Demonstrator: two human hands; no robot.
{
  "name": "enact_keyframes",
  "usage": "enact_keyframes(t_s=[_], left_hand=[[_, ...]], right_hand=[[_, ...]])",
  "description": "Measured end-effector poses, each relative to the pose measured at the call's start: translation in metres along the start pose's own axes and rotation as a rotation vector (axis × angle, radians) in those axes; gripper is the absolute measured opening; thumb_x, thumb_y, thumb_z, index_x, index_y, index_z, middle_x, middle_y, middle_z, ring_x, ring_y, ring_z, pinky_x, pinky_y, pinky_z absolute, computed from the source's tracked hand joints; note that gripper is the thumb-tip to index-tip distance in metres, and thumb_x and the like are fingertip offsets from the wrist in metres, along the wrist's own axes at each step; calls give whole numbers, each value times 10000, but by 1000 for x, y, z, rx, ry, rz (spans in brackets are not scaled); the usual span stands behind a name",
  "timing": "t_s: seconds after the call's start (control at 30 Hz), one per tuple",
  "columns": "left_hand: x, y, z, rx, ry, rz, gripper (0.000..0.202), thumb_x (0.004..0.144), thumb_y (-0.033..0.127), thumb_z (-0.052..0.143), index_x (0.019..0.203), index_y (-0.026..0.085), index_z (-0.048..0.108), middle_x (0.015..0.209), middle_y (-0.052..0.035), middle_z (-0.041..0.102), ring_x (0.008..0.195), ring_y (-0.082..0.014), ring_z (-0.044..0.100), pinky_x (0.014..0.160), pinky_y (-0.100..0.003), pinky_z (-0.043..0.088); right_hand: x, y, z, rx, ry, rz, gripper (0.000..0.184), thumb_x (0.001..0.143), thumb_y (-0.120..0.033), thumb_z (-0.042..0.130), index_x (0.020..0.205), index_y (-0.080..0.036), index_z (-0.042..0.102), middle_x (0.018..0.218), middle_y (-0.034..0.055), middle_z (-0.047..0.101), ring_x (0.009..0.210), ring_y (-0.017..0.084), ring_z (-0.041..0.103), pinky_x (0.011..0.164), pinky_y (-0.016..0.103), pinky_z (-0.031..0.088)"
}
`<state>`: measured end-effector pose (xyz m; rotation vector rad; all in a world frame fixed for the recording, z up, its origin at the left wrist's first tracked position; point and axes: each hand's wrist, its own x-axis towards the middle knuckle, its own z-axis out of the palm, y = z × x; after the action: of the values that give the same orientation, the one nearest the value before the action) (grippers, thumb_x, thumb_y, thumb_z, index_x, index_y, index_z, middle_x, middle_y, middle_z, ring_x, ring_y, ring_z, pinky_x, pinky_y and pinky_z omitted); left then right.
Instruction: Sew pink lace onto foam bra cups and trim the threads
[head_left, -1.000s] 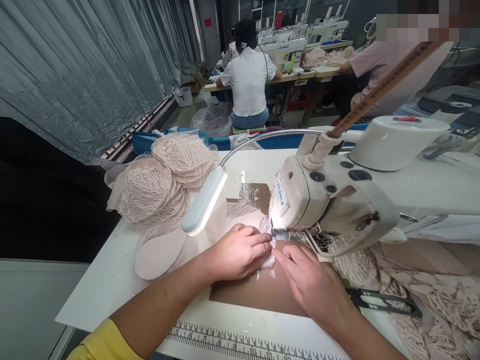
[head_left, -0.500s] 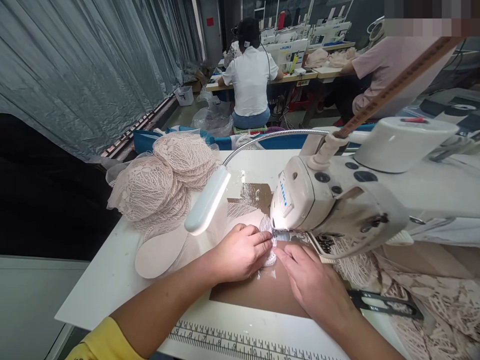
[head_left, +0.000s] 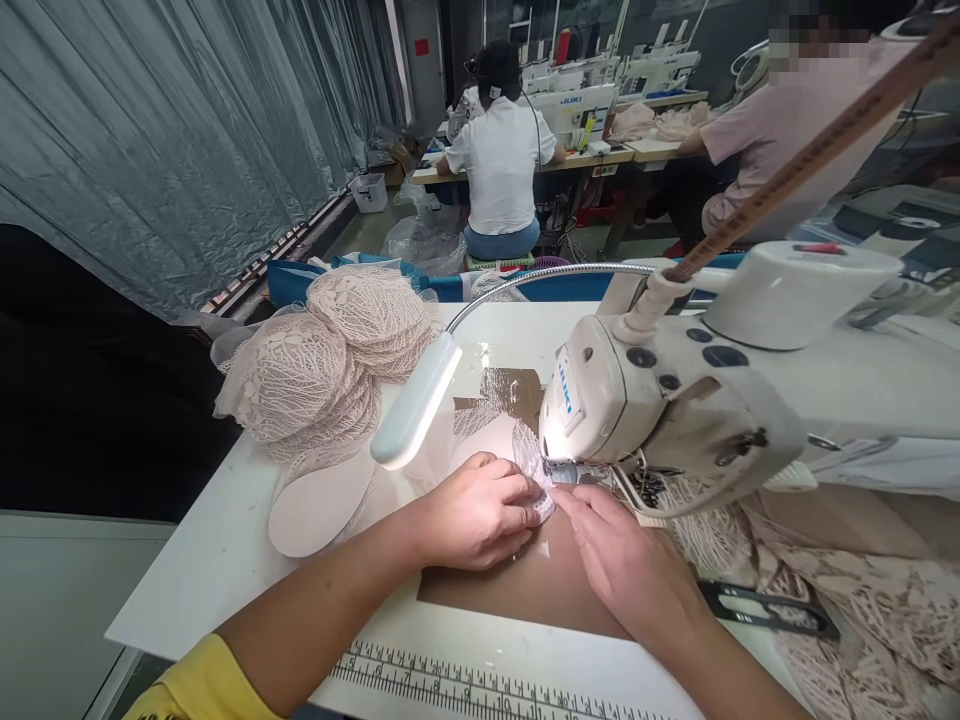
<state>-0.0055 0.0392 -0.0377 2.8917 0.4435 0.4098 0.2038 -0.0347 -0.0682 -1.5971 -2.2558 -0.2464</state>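
A lace bra cup (head_left: 530, 452) lies at the needle area of the white sewing machine (head_left: 592, 385). My left hand (head_left: 480, 512) is closed on the cup's near part, fingers curled and pressing it down. From the right, my right hand (head_left: 626, 560) has its fingers together, the fingertips on the cup's edge close to the presser foot. Its thumb is partly hidden. Under both hands lies a brown sheet (head_left: 517, 600) on the white table. Part of the cup's pale smooth side (head_left: 484, 440) shows beyond my left hand.
Stacked lace cups (head_left: 292, 375) sit at the left, beside a loose pale cup (head_left: 319, 510). A lamp (head_left: 416, 400) hangs over the table. Lace fabric (head_left: 885, 600) and a black tool (head_left: 772, 608) lie at the right. A ruler strip (head_left: 465, 690) runs along the front edge. Two people sit beyond.
The lace cup has turned at the needle, and more of its lace shows beyond my left hand. My left fingers have shifted slightly; my right hand stays close to the presser foot.
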Motion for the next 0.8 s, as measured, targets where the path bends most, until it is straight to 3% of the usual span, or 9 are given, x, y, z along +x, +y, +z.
enact_keyframes(t_s=[0.2,0.5,0.8], left_hand=[[-1,1,4,18,15,-14,289,951,282,418,1102,164,635,1176,-96,633,981,-194,541,874,-361,385],[3,-5,5,47,45,-109,281,944,238,419,1129,165,618,1241,-55,614,992,-208,525,883,-367,385],[3,-15,12,114,98,-238,270,923,256,449,1121,187,620,1229,-69,608,1005,-227,521,860,-386,406]], right_hand=[[-2,-1,-2,67,27,-95,411,807,-42,407,1079,-189,677,896,50,684,751,154,577,600,262,393],[5,-6,-3,-73,18,-73,430,778,-33,461,1116,-173,686,908,43,711,717,149,580,521,262,333],[3,-2,1,-43,44,-89,407,816,-54,450,1117,-186,690,893,39,702,689,138,603,536,238,417]])
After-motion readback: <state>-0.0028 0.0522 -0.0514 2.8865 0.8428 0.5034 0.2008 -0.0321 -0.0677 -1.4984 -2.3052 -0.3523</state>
